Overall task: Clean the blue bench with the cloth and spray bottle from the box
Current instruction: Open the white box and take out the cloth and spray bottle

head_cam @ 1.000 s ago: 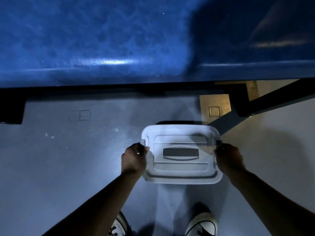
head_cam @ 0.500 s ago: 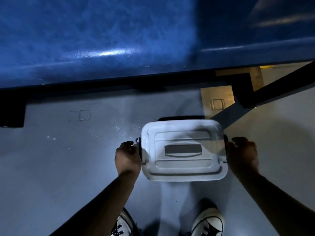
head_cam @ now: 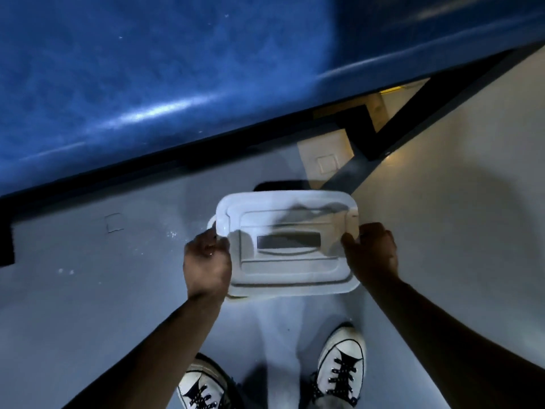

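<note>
The blue bench (head_cam: 153,84) fills the top of the head view, glossy, its front edge running diagonally. On the grey floor below it stands a white plastic box with a lid (head_cam: 286,243); the lid has a dark recessed handle in its middle. My left hand (head_cam: 206,261) grips the lid's left edge and my right hand (head_cam: 371,252) grips its right edge. The lid looks shifted and slightly lifted off the box beneath. Cloth and spray bottle are hidden under the lid.
A black bench leg (head_cam: 418,104) slants down at the right, with a tan floor plate (head_cam: 324,157) beside it. Another dark support (head_cam: 6,246) stands at the far left. My white sneakers (head_cam: 342,367) stand just behind the box.
Both hands have left the side latches and closed on the lid's edges. The lid has shifted relative to the box. The view has tilted, so the bench edge now slants.
</note>
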